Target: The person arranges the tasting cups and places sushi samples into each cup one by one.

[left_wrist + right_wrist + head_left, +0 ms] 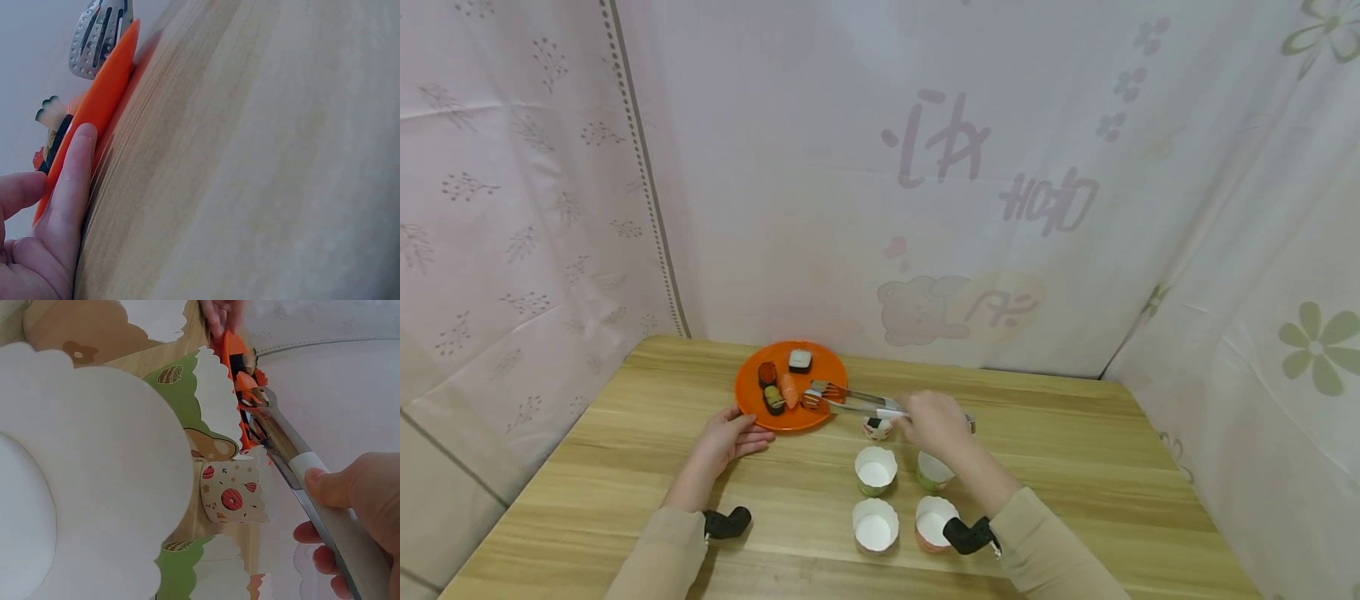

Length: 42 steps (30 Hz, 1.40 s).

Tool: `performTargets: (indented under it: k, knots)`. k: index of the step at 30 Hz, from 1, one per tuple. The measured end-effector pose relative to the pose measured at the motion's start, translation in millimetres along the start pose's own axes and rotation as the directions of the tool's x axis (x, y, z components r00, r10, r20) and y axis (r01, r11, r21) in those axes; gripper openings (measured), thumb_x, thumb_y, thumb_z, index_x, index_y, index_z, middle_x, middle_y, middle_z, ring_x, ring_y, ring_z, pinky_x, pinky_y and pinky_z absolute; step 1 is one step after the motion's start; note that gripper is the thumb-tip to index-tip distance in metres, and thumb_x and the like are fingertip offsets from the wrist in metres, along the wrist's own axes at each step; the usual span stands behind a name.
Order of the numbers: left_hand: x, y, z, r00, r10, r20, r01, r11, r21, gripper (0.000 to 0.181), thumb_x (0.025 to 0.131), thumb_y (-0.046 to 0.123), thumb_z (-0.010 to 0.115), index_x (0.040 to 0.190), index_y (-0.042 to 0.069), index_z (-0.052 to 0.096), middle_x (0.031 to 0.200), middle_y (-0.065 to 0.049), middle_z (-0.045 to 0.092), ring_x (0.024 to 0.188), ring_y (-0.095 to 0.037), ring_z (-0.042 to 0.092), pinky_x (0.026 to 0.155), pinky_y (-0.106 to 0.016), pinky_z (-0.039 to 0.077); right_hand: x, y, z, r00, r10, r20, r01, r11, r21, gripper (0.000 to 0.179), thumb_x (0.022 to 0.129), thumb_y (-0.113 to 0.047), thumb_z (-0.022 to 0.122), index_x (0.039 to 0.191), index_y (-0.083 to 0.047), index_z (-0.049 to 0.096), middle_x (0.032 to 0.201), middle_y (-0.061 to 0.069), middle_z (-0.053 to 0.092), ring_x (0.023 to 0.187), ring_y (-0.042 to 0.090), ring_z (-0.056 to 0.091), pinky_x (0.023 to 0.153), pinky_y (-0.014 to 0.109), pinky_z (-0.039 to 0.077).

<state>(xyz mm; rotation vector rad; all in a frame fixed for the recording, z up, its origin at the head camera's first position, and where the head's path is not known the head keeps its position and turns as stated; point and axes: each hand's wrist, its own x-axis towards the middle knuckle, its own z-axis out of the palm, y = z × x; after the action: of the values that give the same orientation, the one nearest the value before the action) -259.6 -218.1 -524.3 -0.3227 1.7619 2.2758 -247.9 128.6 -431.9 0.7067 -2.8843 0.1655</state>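
My left hand holds the near left rim of an orange plate; in the left wrist view its thumb is at the rim and a finger lies along the underside. Several toy sushi pieces sit on the plate, among them a white-topped one, a red-topped one and an orange-topped one. My right hand grips metal food tongs by their pale handle. Their slotted heads reach over the plate's right side; whether they pinch a piece, I cannot tell.
Several paper baking cups stand right of the plate, including two white-lined ones and a pinkish one. A dotted cup near the tongs holds something black and white. Printed curtains surround the wooden table.
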Motion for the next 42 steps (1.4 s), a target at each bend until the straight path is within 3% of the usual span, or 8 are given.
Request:
performTargets:
  k: [14,25,42]
  knots:
    - [0.6,0.8,-0.2,1.0,0.013,0.011,-0.012,1.0,-0.01,0.047,0.103,0.007,0.042,0.144,-0.007,0.023,0.091,-0.022,0.067,0.083,-0.03,0.07,0.075,-0.04,0.058,-1.1,0,-1,1.0,0.008,0.011,-0.008,1.0,0.008,0.033,0.086,-0.032,0.072,0.114,-0.014,0.07,0.092,0.001,0.07,0.063,0.01,0.052,0.044,0.027,0.039]
    - [1.3,-1.0,-0.4,1.0,0.015,-0.002,-0.015,1.0,0.0,0.043,0.103,0.007,0.042,0.141,-0.006,0.027,0.091,-0.022,0.067,0.082,-0.03,0.07,0.075,-0.039,0.058,-6.7,2,-5,1.0,-0.012,-0.02,0.012,1.0,-0.003,0.034,0.085,-0.031,0.074,0.114,-0.013,0.07,0.093,0.002,0.07,0.065,0.011,0.057,0.046,0.028,0.041]
    - [2.1,-1.1,-0.9,1.0,0.006,-0.002,-0.006,1.0,-0.001,0.041,0.103,0.007,0.042,0.14,-0.006,0.029,0.089,-0.021,0.067,0.083,-0.03,0.07,0.075,-0.039,0.058,-15.1,7,-13,0.999,-0.002,-0.04,0.003,1.0,0.017,0.042,0.086,-0.038,0.071,0.121,-0.014,0.068,0.089,0.002,0.07,0.052,0.008,0.043,0.04,0.025,0.031]
